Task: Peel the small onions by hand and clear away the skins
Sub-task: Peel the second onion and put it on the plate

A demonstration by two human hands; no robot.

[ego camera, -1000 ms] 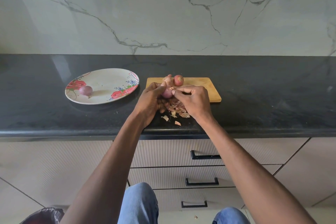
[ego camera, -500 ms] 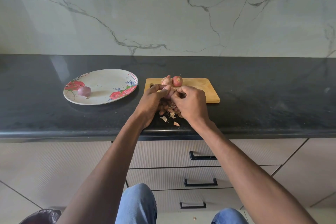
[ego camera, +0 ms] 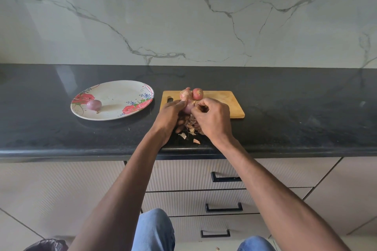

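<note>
Centre frame, above the counter edge: our left hand (ego camera: 170,116) grips the onion (ego camera: 187,107); right hand (ego camera: 212,117) pinches skin at its top, root end pointing up-frame. Peels (ego camera: 190,128) pile directly beneath, toward us.

Both forearms are bare from the elbow region down to the wrists, with no sleeves visible; the left hand (ego camera: 170,117) and right hand (ego camera: 214,117) carry no gloves, rings, watch or bracelets as far as can be seen. The legs wear light blue denim; the left knee (ego camera: 156,228) and right knee (ego camera: 256,243) show faded, slightly creased fabric at the lower edge of the view.
</note>
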